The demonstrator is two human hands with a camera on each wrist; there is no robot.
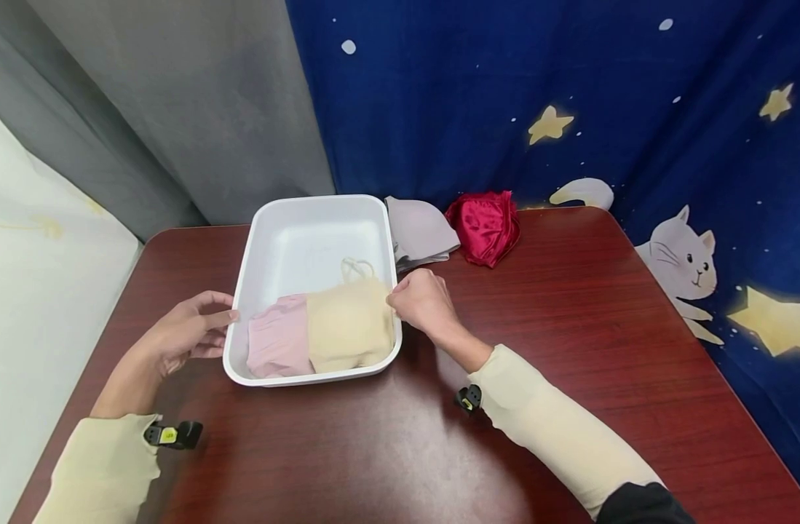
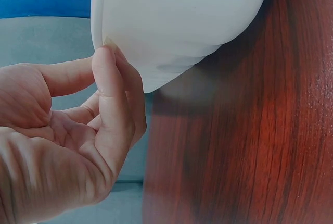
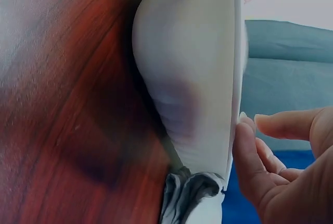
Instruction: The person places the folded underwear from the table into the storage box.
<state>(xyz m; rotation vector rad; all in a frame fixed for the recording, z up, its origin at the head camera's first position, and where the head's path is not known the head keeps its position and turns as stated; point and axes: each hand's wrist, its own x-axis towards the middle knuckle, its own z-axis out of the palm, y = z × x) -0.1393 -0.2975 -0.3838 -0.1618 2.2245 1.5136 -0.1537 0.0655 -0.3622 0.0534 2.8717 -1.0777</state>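
Note:
A white plastic bin (image 1: 314,233) stands on the table. At its near end lie a pale pink folded cloth (image 1: 278,338) and, right beside it, a cream folded cloth (image 1: 350,324) with a thin loop of string. The left hand (image 1: 193,327) holds the bin's left rim, thumb at the top edge and fingers along the outer wall. On the opposite side the right hand (image 1: 422,298) is at the right rim, thumb and index finger close together there; in the right wrist view its fingertips (image 3: 244,130) touch the wall just under the edge.
A folded grey cloth (image 1: 422,229) lies against the bin's far right side. Next to it is a crumpled shiny red cloth (image 1: 485,227). Behind the dark red wooden table (image 1: 603,306) hang a grey curtain (image 1: 196,94) and a blue starry curtain (image 1: 452,94).

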